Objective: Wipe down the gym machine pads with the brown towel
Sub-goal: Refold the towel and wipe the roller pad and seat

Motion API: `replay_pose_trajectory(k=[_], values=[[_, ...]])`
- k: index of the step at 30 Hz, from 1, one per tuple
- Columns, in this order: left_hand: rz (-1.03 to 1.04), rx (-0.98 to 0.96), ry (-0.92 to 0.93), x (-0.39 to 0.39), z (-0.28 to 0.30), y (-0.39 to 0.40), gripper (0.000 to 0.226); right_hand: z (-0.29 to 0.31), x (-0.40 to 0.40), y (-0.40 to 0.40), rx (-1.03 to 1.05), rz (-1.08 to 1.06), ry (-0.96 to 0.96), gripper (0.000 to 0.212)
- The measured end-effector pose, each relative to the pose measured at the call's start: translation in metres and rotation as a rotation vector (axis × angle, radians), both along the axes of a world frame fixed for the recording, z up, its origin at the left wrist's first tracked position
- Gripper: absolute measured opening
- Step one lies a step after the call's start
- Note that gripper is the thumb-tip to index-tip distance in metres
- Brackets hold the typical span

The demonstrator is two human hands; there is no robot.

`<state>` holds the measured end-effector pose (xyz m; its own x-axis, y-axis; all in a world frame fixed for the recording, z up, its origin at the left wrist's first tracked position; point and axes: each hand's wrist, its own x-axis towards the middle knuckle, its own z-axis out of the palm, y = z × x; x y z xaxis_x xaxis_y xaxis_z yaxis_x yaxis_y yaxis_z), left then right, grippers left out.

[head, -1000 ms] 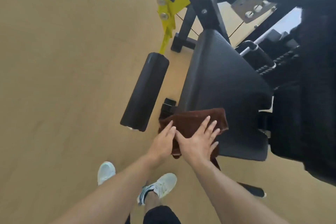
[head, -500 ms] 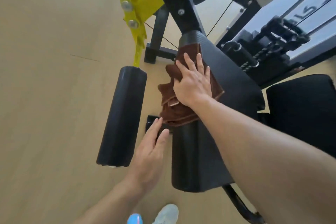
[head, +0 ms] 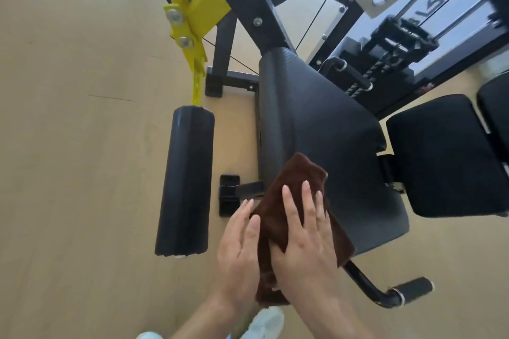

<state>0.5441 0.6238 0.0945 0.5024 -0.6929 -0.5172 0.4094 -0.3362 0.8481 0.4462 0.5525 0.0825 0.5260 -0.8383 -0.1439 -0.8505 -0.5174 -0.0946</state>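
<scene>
Both hands on brown towel (head: 293, 195), low end of seat pad (head: 325, 129).
We see right hand (head: 305, 239) flat, fingers straight & spread, pressing towel onto pad; left hand (head: 239, 245) flat w/ straight fingers against towel's 9 o'clock edge. Towel's long axis runs approx 12–6, far tip at 12, near end hanging off pad's front. Roller pad (head: 187, 181) lies at 9 o'clock of seat, well apart, axis also 12–6. Writing on panel at 2 o'clock too blurred to read.

Towel (head: 292, 195) on pad (head: 325, 129), roller (head: 187, 181) left
</scene>
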Motion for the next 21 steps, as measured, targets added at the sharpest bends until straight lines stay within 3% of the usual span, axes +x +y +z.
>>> replay_pose_trajectory(k=[3,9,15,21], values=[[0.022,-0.019,0.016,0.000,-0.006,-0.007,0.034,0.000,0.021,-0.023,-0.015,0.049,-0.015,0.077],[0.051,-0.057,-0.060,0.008,-0.012,-0.036,0.062,0.005,0.079,-0.097,0.003,0.129,-0.043,0.064],[0.077,-0.075,-0.196,0.012,-0.016,-0.073,0.063,0.006,0.117,-0.156,0.068,0.154,-0.159,0.060],[0.010,0.047,-0.380,-0.025,-0.017,-0.092,0.062,0.005,0.142,-0.194,0.118,0.122,-0.219,0.060]])
